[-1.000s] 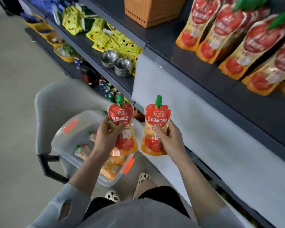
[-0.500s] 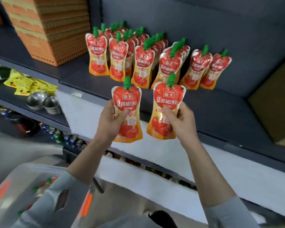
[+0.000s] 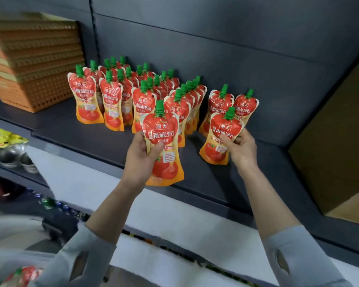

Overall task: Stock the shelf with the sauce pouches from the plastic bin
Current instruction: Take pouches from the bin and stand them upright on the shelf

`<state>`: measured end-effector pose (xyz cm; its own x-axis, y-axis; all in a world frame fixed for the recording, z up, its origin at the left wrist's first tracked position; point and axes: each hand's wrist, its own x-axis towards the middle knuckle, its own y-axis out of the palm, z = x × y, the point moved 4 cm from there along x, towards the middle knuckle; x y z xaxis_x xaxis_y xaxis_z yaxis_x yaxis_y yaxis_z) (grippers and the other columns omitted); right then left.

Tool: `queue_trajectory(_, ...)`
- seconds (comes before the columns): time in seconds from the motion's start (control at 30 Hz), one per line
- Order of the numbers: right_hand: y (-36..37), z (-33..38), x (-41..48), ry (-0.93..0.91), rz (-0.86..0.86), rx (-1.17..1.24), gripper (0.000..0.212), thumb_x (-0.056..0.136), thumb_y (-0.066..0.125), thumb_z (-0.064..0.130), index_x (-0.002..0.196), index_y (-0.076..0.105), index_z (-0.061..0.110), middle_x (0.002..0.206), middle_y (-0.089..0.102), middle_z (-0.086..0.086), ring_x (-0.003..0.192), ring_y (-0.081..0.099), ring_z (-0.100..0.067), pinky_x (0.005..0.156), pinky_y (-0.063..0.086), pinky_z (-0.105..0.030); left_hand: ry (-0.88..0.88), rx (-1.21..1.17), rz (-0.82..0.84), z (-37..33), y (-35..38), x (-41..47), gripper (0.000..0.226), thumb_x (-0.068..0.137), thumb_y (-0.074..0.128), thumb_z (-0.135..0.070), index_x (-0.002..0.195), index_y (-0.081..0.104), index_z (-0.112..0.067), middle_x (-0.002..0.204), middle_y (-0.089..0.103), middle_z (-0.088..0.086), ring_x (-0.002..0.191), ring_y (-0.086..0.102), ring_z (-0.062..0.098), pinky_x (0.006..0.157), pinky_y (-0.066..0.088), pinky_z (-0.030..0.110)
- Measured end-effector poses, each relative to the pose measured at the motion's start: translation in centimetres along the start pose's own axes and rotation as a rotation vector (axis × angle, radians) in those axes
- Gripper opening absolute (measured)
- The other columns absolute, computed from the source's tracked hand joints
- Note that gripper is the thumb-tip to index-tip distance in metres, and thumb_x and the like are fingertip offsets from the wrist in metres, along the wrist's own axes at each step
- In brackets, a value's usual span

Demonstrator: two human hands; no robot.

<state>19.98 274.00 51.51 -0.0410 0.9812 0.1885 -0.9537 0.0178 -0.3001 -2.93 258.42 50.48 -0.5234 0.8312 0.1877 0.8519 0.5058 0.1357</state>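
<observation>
Red foil pouches, two in hand, centre of frame. My left hand (image 3: 140, 160) has its fingers (image 3: 142, 137) curled round the waist of the left pouch (image 3: 163, 141), thumb across the label, holding it above the shelf (image 3: 87, 139) near its front edge. My right hand (image 3: 239, 151) pinches the right pouch (image 3: 221, 139) just ahead of the right-hand pair in the stocked rows (image 3: 112, 100). I cannot tell whether its base touches down.

For a clean placement, I judge:
- Set each base flat, label forward, green cap up.
- Lean the soft body lightly on the pouch behind.
- Let go with one hand at a time, since a nudge could topple neighbours.

At lower left, the bin (image 3: 19, 274) is only a blur.
</observation>
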Motion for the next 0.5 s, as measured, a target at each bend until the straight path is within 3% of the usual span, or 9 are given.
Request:
queue_trajectory(0.13, 1.2, -0.8, 3.2, 0.042, -0.041, -0.015, 0.044, 0.084, 0.077, 0.034, 0.125, 0.062, 0.026, 0.114, 0.070, 0.004, 0.106, 0.066, -0.017, 0.096, 0.054, -0.048, -0.013, -0.006, -0.018, 0.5, 0.6, 0.7, 0.034, 0.091, 0.064, -0.021, 0.122, 0.052, -0.023, 0.112, 0.069, -0.008, 0.101, 0.068, 0.009, 0.079, 0.057, 0.027)
queue_trajectory(0.27, 2.7, -0.5, 5.8, 0.038, -0.037, -0.026, 0.030, 0.087, 0.075, 0.031, 0.114, 0.062, 0.028, 0.109, 0.069, 0.007, 0.104, 0.066, -0.017, 0.097, 0.053, -0.047, -0.021, 0.026, -0.024, 0.9, 1.1, 1.5, 0.032, 0.090, 0.064, -0.022, 0.119, 0.051, -0.026, 0.112, 0.068, -0.007, 0.101, 0.068, 0.010, 0.078, 0.058, 0.027)
queue_trajectory(0.5, 5.0, 0.2, 8.4, 0.018, -0.031, -0.050, 0.039, 0.090, 0.072, 0.026, 0.126, 0.060, 0.018, 0.099, 0.060, 0.013, 0.098, 0.061, -0.013, 0.096, 0.053, -0.040, -0.033, 0.080, -0.025, 1.5, 1.3, 2.3, 0.037, 0.090, 0.064, -0.022, 0.124, 0.049, -0.022, 0.116, 0.066, -0.006, 0.106, 0.066, 0.012, 0.084, 0.057, 0.031)
